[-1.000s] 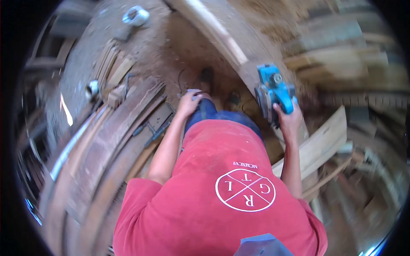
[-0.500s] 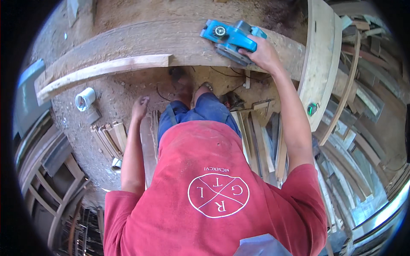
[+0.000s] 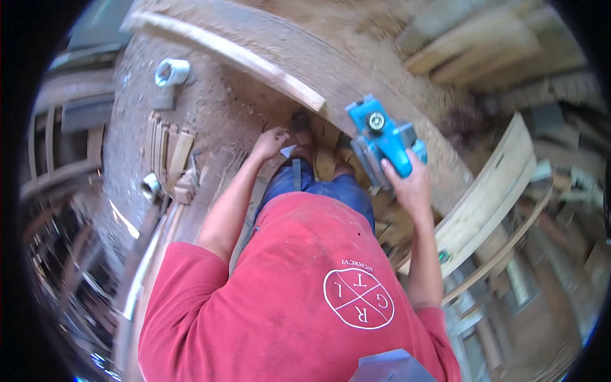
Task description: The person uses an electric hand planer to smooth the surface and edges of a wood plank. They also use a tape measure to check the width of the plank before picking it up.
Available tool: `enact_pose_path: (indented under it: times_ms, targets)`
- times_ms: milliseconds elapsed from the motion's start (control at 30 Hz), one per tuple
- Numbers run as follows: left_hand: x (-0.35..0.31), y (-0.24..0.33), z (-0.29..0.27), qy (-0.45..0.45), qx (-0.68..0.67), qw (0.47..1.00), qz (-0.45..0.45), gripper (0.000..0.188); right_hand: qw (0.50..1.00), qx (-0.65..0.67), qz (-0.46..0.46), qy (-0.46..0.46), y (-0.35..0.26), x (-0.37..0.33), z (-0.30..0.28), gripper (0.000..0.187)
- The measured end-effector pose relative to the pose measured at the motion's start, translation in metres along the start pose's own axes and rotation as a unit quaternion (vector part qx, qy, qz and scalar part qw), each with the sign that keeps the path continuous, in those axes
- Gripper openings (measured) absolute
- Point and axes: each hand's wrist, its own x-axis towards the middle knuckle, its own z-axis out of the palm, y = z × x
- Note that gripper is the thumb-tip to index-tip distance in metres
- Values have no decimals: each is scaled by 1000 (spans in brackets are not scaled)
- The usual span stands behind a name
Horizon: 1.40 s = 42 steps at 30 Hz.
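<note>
My right hand grips the rear handle of a blue electric hand planer, which has a round black knob on top. The planer is at the near edge of a long, thick, dusty wooden beam. Along that beam's near side lies a pale, narrow wooden strip, its right end just left of the planer. My left hand hovers in front of my legs, fingers curled in, with nothing visible in them. A small pale patch shows beside it, too blurred to name.
A white bucket-like container stands on the ground at the left, near a bundle of short wooden sticks. A wide pale plank crosses at the right, with a green tape measure on it. Stacked timber surrounds both sides.
The whole view has swung round, so the beam now slants down to the right. The planer stays in my right hand, closer to my body. My left hand is nearer my legs.
</note>
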Motion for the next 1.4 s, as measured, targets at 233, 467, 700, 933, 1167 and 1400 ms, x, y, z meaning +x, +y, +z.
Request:
enact_pose_path:
  times_ms: [233,467,700,933,1167,1400]
  targets:
    - [-62,-33,55,83,-68,993,-53,41,991,-18,-126,-47,-68,24,24,46]
    - [-116,-58,75,157,-140,969,-132,41,971,-71,-217,-76,-102,60,47,53]
    - [-109,1,65,169,-205,958,111,40,963,-93,-241,-78,-154,103,81,49]
    - [-26,144,58,-281,-233,896,252,80,964,-100,-239,-65,-198,143,109,48]
    - [13,167,57,-496,-368,734,282,70,964,-92,-235,-81,-272,181,154,49]
    - [32,134,0,-609,-442,621,219,53,969,-85,-218,-81,-354,236,205,48]
